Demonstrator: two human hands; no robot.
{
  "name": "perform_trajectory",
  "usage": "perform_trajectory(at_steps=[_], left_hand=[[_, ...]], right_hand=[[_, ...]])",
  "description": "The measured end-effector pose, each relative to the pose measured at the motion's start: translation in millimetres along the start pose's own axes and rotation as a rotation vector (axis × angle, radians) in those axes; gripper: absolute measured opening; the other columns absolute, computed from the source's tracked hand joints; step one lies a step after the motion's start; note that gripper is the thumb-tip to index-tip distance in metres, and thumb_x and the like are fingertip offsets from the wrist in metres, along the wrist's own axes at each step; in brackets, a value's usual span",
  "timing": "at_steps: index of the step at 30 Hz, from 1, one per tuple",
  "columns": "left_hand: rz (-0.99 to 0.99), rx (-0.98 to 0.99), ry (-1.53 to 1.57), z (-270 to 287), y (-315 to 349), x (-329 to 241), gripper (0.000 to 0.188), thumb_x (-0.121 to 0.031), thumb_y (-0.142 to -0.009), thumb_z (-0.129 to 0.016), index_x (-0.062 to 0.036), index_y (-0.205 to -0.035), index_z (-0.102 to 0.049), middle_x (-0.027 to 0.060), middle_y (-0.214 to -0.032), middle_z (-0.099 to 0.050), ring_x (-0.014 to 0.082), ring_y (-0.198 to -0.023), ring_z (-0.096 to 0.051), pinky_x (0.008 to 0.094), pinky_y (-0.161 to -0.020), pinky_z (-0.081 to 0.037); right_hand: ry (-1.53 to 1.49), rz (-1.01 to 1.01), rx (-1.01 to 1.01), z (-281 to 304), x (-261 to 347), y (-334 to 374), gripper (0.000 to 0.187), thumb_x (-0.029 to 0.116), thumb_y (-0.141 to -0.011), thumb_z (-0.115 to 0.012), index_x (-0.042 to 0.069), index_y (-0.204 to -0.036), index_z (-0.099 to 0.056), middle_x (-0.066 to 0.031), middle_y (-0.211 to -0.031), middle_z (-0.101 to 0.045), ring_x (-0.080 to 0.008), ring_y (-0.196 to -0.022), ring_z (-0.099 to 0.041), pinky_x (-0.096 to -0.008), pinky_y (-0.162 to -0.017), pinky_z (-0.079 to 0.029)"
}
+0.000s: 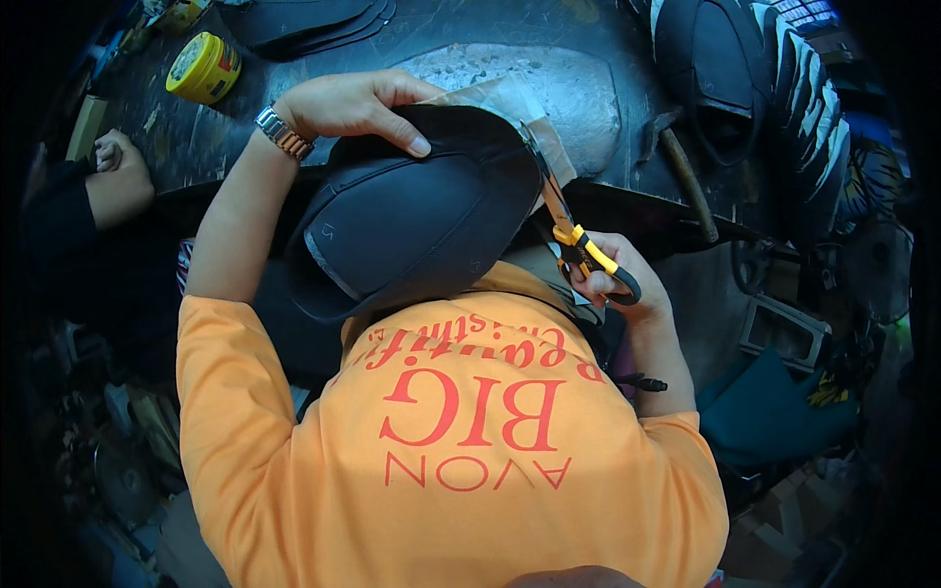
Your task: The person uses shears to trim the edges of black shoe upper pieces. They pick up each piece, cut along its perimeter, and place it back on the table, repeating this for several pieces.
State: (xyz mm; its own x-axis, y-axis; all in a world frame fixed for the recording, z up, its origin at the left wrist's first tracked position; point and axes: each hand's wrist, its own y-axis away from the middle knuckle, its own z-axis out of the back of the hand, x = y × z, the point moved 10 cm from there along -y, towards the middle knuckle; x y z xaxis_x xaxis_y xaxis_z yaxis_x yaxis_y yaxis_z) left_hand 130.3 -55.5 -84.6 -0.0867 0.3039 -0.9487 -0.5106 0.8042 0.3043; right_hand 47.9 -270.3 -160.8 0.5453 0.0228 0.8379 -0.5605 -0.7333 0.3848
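My left hand [377, 110], a metal-banded watch on its wrist, grips the far edge of a black shoe upper [417, 220], thumb on top. The upper is held tilted above my lap, at the near edge of the workbench. A pale, thin lining [510, 96] sticks out past its far right edge. My right hand [624, 263] is closed round the black and yellow handles of a pair of scissors [588, 250]. Their blades point away from me along the upper's right edge, against the pale lining. Whether the blades are parted is hard to see.
On the dark workbench [265, 122] are a yellow tub [204, 67], flat black pieces [309, 24] and a smooth slab [583, 93]. A hammer [688, 181] lies at the right, beside a row of stacked black uppers [711, 59]. Another person's hand [120, 176] rests at the left.
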Motion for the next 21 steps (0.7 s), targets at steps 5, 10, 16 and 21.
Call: perform_trajectory(at_steps=[5, 10, 16, 21], left_hand=[[-0.009, 0.033, -0.059, -5, -3, 0, 0.045, -0.011, -0.087, -0.069, 0.0009, -0.128, -0.057, 0.0060, -0.113, -0.066, 0.0101, -0.098, -0.059, 0.0255, -0.091, -0.048], [-0.035, 0.084, -0.094, -15, -12, -6, 0.045, -0.010, -0.087, -0.068, 0.0014, -0.128, -0.056, 0.0066, -0.115, -0.065, 0.0106, -0.100, -0.059, 0.0263, -0.091, -0.049], [0.057, 0.180, -0.064, -23, -15, -1, 0.040, -0.008, -0.088, -0.067, 0.0041, -0.125, -0.057, 0.0063, -0.108, -0.066, 0.0105, -0.094, -0.059, 0.0263, -0.087, -0.050], [0.069, 0.201, -0.021, -31, -20, -2, 0.037, -0.007, -0.090, -0.064, 0.0051, -0.124, -0.057, 0.0063, -0.106, -0.067, 0.0100, -0.092, -0.060, 0.0260, -0.085, -0.051]], right_hand=[[0.053, -0.071, -0.011, 4, -4, 4, 0.057, 0.043, -0.065, -0.083, 0.003, -0.100, -0.061, -0.0007, -0.068, -0.057, -0.0051, -0.052, -0.054, -0.0158, -0.048, -0.045], [0.065, -0.020, 0.011, 1, 7, -5, 0.062, 0.046, -0.063, -0.083, 0.003, -0.101, -0.061, -0.0002, -0.068, -0.057, -0.0054, -0.052, -0.055, -0.0152, -0.051, -0.046], [0.124, -0.095, 0.013, 7, 4, 7, 0.045, 0.036, -0.064, -0.086, 0.006, -0.085, -0.060, 0.0011, -0.066, -0.056, -0.0042, -0.049, -0.051, -0.0163, -0.045, -0.040], [0.101, -0.096, 0.047, 4, 4, 4, 0.045, 0.035, -0.064, -0.086, 0.006, -0.085, -0.059, 0.0007, -0.066, -0.055, -0.0049, -0.050, -0.052, -0.0169, -0.046, -0.040]])
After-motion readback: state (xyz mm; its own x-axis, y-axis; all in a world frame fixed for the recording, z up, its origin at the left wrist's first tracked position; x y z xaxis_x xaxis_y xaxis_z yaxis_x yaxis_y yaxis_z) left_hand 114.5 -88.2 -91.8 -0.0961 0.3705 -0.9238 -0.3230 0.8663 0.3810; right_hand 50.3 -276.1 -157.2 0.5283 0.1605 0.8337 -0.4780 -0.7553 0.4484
